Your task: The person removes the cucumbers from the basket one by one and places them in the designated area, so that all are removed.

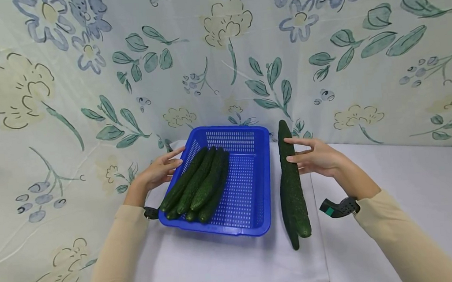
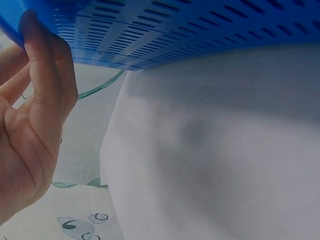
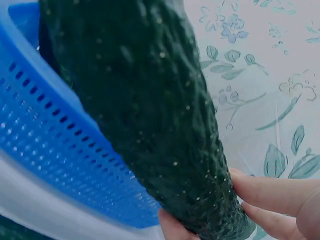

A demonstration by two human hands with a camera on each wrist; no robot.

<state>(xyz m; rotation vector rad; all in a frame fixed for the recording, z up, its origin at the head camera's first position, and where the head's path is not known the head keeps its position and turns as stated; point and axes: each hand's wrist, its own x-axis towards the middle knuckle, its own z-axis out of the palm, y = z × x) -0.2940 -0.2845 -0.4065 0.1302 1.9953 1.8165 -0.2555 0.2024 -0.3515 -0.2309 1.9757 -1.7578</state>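
Observation:
A dark green cucumber (image 1: 292, 184) is pinched by my right hand (image 1: 315, 156) near its far part, to the right of the basket. The right wrist view shows its bumpy skin close up, with fingers on both sides of it. Partly hidden beneath it, another cucumber (image 1: 287, 216) lies on the white cloth. Several cucumbers (image 1: 197, 185) are heaped lengthwise along the left side of a blue plastic basket (image 1: 269, 177). My left hand (image 1: 162, 168) is at the basket's left rim, its loosely extended fingers touching the blue edge in the left wrist view.
White cloth (image 1: 220, 265) covers the table under the basket. Behind it hangs a floral curtain (image 1: 220, 70), which also runs down the left side. A dark band with a camera sits on each wrist, the right one (image 1: 339, 207) well in sight.

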